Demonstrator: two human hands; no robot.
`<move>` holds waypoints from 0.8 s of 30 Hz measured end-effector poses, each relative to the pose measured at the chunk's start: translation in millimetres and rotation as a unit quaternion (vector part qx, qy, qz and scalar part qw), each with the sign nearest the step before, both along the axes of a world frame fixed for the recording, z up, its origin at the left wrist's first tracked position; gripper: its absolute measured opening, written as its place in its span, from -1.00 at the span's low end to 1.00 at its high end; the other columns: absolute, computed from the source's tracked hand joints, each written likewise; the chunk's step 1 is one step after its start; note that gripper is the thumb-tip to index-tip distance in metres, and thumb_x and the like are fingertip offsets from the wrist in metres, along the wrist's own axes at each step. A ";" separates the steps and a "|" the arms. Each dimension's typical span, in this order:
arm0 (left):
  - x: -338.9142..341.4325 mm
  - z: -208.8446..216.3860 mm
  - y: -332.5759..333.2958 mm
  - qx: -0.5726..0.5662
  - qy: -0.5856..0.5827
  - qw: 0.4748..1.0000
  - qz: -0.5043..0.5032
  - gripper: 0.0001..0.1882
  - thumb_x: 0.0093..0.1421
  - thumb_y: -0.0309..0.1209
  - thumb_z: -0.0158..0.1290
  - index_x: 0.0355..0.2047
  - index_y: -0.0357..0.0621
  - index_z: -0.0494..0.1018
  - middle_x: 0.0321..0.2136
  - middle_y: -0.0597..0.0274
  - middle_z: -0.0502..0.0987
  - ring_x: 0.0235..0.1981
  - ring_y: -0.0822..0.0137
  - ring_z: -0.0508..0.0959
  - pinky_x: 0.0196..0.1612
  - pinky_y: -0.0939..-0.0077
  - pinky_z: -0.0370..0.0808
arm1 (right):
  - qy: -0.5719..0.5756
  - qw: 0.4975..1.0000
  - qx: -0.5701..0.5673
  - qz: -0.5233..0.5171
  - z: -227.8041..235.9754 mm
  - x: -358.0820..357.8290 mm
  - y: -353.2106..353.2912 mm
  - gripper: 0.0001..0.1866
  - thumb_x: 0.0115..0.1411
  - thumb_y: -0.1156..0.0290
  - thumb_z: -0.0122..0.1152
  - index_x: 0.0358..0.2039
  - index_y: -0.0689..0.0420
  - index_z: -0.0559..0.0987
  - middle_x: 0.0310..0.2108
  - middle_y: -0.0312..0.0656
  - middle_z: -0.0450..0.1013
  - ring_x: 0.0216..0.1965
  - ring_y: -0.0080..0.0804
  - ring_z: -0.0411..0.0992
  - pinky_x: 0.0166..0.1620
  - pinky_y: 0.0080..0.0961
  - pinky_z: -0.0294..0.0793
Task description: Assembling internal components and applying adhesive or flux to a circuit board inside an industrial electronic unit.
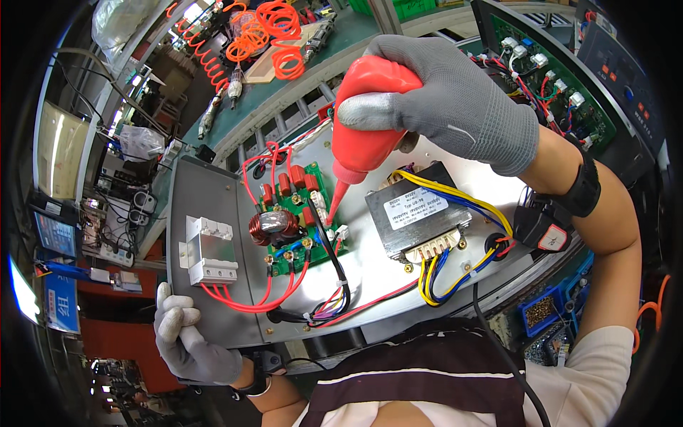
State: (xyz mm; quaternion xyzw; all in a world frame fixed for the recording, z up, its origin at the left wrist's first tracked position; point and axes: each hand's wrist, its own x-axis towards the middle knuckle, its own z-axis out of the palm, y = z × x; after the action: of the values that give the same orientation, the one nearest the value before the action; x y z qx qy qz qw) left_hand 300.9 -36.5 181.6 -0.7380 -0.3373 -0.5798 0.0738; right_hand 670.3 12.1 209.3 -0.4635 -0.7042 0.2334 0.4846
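My right hand [455, 107], in a grey glove with a pale thumb, is wrapped round a red squeeze bottle [366, 142] held nozzle down. Its thin tip reaches a white connector on the green circuit board [292, 265], which carries red components and a copper coil [274, 228]. At the near left corner of the metal chassis [245, 313], my gloved left hand [192, 341] has its fingers curled against the edge. Left of the board sits a white circuit breaker [211, 252] with red wires. A black transformer [420, 213] with yellow and blue wires stands to the right.
An upright panel with a green board and plugs [551, 85] rises at the far right. Orange coiled hoses [277, 32] and screwdrivers lie on the far green bench. A blue bin of screws [541, 315] sits at the near right. A black cable [491, 334] crosses my apron.
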 end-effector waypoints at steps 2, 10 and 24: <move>0.0 0.5 -0.1 0.000 0.001 1.000 0.003 -0.72 -0.02 -0.69 -0.27 -0.34 -0.31 0.40 -0.47 0.11 0.44 -0.34 0.24 0.49 0.25 -0.27 0.30 | -0.013 1.000 0.017 -0.011 0.3 -0.7 0.2 -0.59 0.16 0.09 0.37 -0.21 0.19 0.57 -0.37 -0.22 0.51 -0.43 -0.52 0.53 -0.47 -0.59 0.54; 0.4 0.5 -0.5 0.004 0.007 1.000 -0.009 -0.71 -0.02 -0.68 -0.27 -0.32 -0.30 0.40 -0.49 0.16 0.40 -0.35 0.26 0.48 0.24 -0.25 0.30 | 0.000 1.000 0.017 -0.024 4.7 -3.3 -1.9 -0.58 0.14 0.09 0.39 -0.20 0.18 0.56 -0.36 -0.23 0.51 -0.42 -0.51 0.54 -0.48 -0.60 0.55; 0.3 0.2 -1.0 0.002 0.004 1.000 -0.003 -0.71 -0.02 -0.67 -0.27 -0.32 -0.30 0.40 -0.49 0.16 0.41 -0.33 0.25 0.50 0.24 -0.24 0.32 | 0.034 0.996 0.057 -0.063 -9.5 -7.2 -2.2 -0.54 0.10 0.08 0.45 -0.23 0.19 0.54 -0.39 -0.20 0.52 -0.47 -0.55 0.51 -0.51 -0.61 0.53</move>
State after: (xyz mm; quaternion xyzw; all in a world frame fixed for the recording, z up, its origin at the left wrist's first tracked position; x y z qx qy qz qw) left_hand 301.2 -37.5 181.8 -0.7407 -0.3342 -0.5780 0.0746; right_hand 663.0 9.8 199.8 -0.4704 -0.6686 0.1774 0.5480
